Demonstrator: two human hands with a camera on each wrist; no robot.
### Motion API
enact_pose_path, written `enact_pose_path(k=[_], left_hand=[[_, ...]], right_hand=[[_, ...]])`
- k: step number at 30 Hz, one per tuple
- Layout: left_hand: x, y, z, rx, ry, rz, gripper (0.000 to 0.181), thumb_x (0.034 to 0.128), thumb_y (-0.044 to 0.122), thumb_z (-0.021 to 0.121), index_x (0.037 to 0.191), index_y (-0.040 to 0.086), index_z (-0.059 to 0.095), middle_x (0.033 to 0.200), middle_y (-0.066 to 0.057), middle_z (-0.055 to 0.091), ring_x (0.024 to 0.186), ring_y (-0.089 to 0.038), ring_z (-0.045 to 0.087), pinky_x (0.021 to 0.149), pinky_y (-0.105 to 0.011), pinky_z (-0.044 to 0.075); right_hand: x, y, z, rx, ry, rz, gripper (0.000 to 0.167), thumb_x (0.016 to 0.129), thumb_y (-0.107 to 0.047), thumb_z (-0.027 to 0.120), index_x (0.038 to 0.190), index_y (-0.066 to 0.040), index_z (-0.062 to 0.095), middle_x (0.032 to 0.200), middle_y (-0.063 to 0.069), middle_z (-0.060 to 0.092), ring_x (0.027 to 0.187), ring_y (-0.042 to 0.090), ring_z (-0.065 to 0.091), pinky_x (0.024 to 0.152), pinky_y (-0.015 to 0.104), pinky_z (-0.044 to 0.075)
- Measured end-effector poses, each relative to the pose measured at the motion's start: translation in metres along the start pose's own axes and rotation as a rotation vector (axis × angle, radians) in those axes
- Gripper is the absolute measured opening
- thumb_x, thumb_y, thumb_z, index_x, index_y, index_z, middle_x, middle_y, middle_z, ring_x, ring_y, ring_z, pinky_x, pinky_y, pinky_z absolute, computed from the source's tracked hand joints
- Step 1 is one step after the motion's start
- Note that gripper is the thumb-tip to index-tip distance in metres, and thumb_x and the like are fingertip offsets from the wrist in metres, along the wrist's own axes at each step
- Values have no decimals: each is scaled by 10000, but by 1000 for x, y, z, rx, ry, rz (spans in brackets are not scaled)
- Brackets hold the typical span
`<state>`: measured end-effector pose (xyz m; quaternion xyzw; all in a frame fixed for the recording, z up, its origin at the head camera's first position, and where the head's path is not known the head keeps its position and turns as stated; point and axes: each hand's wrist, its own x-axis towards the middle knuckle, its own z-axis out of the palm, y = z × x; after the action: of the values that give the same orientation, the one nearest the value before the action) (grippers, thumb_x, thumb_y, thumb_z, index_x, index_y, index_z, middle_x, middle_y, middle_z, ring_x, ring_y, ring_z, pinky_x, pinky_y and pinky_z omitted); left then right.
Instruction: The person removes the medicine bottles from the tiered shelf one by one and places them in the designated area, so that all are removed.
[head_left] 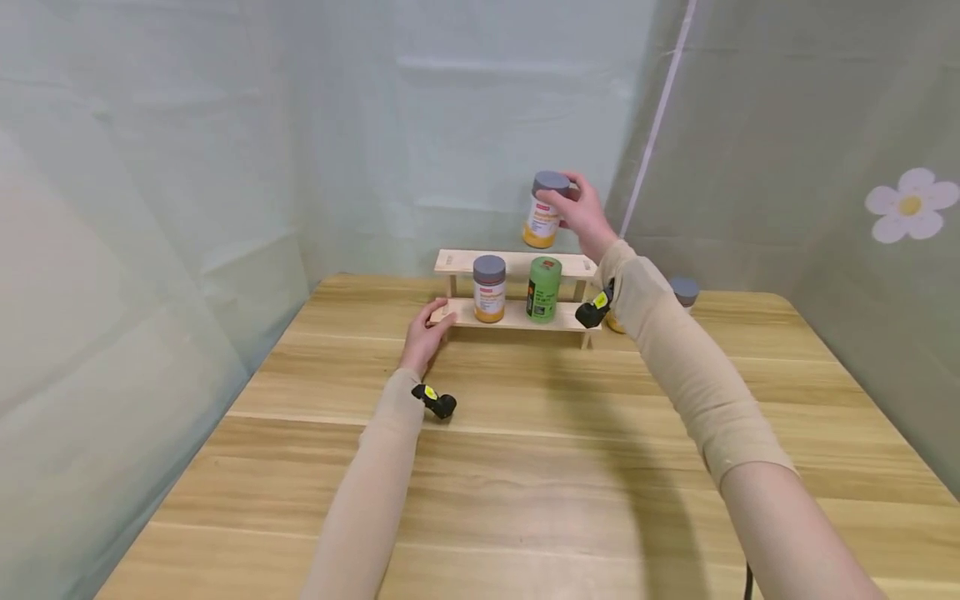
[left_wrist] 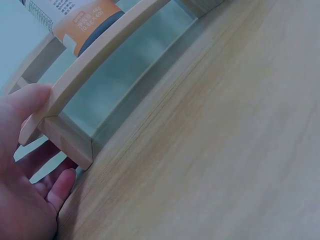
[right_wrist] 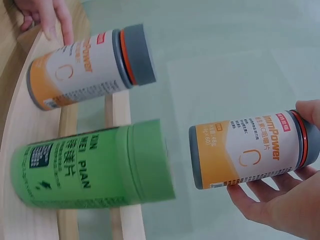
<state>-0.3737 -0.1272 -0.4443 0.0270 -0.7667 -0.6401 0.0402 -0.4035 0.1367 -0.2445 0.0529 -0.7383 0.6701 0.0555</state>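
Observation:
My right hand (head_left: 585, 212) grips a white-and-orange vitamin C bottle (right_wrist: 245, 150) with a grey lid, holding it in the air above the upper board of a two-tier wooden rack (head_left: 517, 262). At the rack's left end, my left hand (head_left: 425, 333) holds the lower board; in the left wrist view the thumb lies on the board and the fingers curl beside its leg (left_wrist: 67, 137). A matching vitamin bottle (head_left: 489, 290) stands on the lower board. To its right is a green bottle (head_left: 543, 290), also upright.
Another grey-lidded bottle (head_left: 684, 290) stands on the wooden table (head_left: 525, 492) behind my right forearm, mostly hidden. Part of one more orange-based bottle (head_left: 616, 323) shows beside the rack's right end. Pale curtains (head_left: 480, 108) hang behind the table.

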Motion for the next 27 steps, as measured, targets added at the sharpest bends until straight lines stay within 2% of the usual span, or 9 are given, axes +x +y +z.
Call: enact_pose_path(k=[4, 9, 12, 17, 20, 27], left_hand=[[1, 1, 0, 6, -3, 10, 491, 934, 323, 639, 1397, 215, 514, 1562, 19, 361, 1237, -215, 452, 955, -301, 409], [1, 1, 2, 4, 2, 16, 484, 934, 317, 641, 1390, 205, 521, 1548, 19, 384, 1135, -200, 472, 839, -240, 410], [1, 1, 2, 9, 5, 21, 486, 938, 317, 635, 1395, 198, 518, 1549, 18, 386, 1135, -199, 471, 819, -231, 411], [0, 1, 1, 4, 1, 13, 495, 933, 329, 640, 1395, 201, 515, 1561, 13, 370, 1308, -216, 417, 990, -324, 415], [0, 0, 0, 5, 4, 14, 494, 931, 322, 644, 1391, 196, 518, 1562, 9, 370, 1384, -220, 369, 1094, -381, 368], [1, 0, 1, -2, 4, 27, 489, 936, 299, 640, 1393, 175, 517, 1561, -5, 373, 1425, -214, 329, 1153, -387, 309]], right_hand=[[0, 3, -6, -1, 15, -1, 551, 919, -233, 649, 1399, -159, 388, 1455, 103, 477, 1301, 245, 475, 1056, 435, 413], [1, 4, -14, -27, 42, 2, 556, 912, -265, 658, 1395, -168, 401, 1447, 99, 484, 1278, 241, 484, 1040, 425, 416], [1, 6, -19, -45, 52, 0, 573, 909, -280, 661, 1406, -179, 394, 1452, 93, 480, 1273, 234, 482, 1027, 404, 417], [2, 11, -28, -63, 53, -8, 579, 918, -268, 650, 1419, -167, 377, 1466, 99, 467, 1295, 242, 474, 1033, 409, 418], [1, 15, -32, -75, 57, -13, 574, 921, -267, 646, 1417, -159, 378, 1465, 106, 468, 1299, 252, 477, 1039, 425, 425], [1, 19, -43, -77, 66, -16, 543, 918, -262, 651, 1389, -158, 402, 1451, 116, 484, 1275, 255, 489, 1020, 423, 424]])
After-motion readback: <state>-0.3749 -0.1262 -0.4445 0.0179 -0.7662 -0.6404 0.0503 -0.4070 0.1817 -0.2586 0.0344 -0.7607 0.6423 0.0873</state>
